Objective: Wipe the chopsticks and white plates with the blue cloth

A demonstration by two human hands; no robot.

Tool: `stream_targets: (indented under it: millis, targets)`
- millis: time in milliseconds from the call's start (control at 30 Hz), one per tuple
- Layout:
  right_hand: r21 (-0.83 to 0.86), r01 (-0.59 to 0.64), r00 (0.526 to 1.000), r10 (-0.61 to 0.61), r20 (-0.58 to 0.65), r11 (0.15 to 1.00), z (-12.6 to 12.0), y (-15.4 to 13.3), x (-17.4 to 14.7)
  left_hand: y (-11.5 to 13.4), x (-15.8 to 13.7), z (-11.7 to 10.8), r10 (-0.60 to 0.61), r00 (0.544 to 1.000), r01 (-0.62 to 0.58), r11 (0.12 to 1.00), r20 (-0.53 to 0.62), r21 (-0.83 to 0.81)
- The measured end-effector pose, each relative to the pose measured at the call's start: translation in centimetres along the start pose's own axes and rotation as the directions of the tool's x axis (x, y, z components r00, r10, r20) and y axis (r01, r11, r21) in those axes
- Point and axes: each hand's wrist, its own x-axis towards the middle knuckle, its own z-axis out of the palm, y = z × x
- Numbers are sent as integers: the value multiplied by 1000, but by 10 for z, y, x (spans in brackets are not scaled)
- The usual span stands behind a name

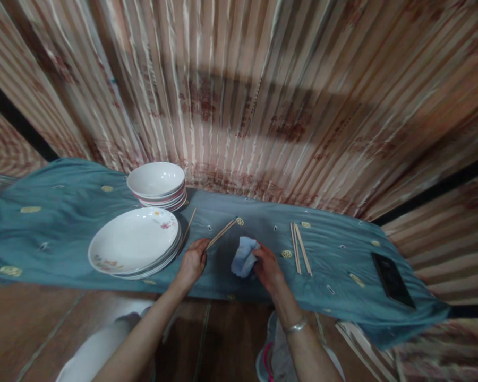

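Observation:
My left hand (194, 261) is closed around the near end of a pair of wooden chopsticks (222, 233), whose far ends point up and to the right. In my right hand (267, 268) a crumpled light-blue cloth (244, 257) is pinched, just right of the chopsticks and apart from them. Another chopstick (189, 227) lies beside the plates, left of my left hand. To the right of my right hand, several loose chopsticks (296, 248) rest on the cloth-covered table, roughly side by side.
A stack of white plates (133, 241) with floral rims stands on the left of the teal tablecloth (75, 196). Behind it is a stack of white bowls (157, 180). A flat black object (392, 279) lies near the right end. A pleated curtain (239, 95) hangs behind the table.

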Motion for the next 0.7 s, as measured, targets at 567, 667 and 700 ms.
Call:
stream_targets:
  millis: [567, 667, 700]
  targets:
    - [-532, 143, 988, -150, 30, 834, -13, -3, 6, 26, 12, -12, -188, 979, 199, 962, 73, -187]
    - [-346, 70, 997, -79, -11, 935, -9, 0, 8, 36, 12, -12, -334, 934, 349, 786, 125, -511]
    - [-292, 47, 998, -54, -16, 955, -7, 1, 8, 40, 11, -10, -378, 912, 393, 690, 161, -608]
